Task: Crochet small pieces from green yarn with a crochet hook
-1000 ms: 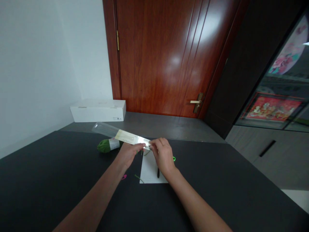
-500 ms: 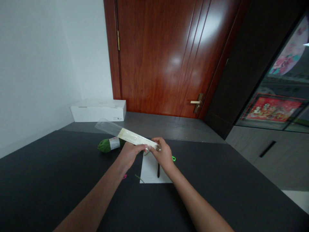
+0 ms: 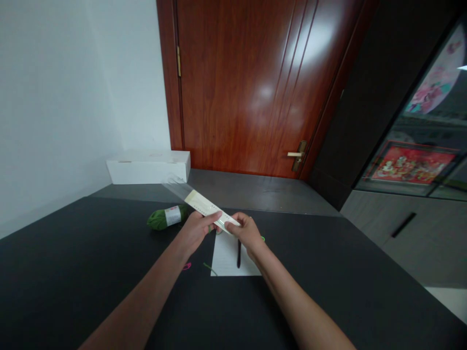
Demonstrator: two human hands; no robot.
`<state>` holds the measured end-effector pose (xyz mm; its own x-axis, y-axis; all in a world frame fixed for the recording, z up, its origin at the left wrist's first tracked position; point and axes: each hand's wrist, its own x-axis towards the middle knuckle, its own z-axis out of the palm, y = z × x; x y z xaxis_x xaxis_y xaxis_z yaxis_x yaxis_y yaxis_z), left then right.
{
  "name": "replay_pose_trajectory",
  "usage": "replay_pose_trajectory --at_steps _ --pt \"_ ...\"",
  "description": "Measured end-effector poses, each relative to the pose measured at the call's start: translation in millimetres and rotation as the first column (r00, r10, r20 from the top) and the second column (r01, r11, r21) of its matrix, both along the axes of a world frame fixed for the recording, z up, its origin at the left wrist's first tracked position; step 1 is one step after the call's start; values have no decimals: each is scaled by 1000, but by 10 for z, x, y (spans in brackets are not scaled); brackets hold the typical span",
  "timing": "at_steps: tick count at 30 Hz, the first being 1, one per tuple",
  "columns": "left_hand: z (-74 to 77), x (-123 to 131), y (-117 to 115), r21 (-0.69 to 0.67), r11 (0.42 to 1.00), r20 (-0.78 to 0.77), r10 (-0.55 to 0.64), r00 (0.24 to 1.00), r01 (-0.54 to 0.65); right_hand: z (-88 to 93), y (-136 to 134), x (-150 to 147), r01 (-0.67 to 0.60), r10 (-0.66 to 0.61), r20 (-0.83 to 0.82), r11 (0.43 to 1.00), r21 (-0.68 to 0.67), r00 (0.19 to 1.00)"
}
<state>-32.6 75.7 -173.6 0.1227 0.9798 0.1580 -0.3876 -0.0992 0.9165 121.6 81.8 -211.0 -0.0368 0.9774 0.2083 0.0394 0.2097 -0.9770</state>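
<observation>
A long clear plastic sleeve (image 3: 175, 186) with a printed cream card (image 3: 200, 202) inside is held up slantwise above the table, its loose end pointing to the far left. My left hand (image 3: 197, 231) pinches the card's middle with the thumb on top. My right hand (image 3: 248, 231) is closed on its near right end, which the fingers partly cover. Below the hands lie a white paper sheet (image 3: 224, 257) and a dark slim stick (image 3: 239, 255) on it. A skein of green yarn (image 3: 158, 220) with a white label lies left of my left hand.
A pink loop-shaped piece (image 3: 187, 266) and a short green yarn strand (image 3: 209, 268) lie near the sheet's left side. A bright green piece (image 3: 263, 238) shows beside my right wrist. A white box (image 3: 149, 171) stands at the back left, before a wooden door (image 3: 237, 87).
The sleeve has swung to a steeper slant and its far end has moved right. My right fingers have shifted on its near end, covering the tips that showed there.
</observation>
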Motion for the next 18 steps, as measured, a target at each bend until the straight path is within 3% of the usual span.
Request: replay_pose_trajectory --at_steps 9,18 --pt "-15 -34 46 -16 998 75 58 995 -57 -14 12 -12 32 -32 17 999 26 999" --pt "50 -107 70 -89 992 157 104 982 -90 8 -98 -79 -24 20 69 998 56 997"
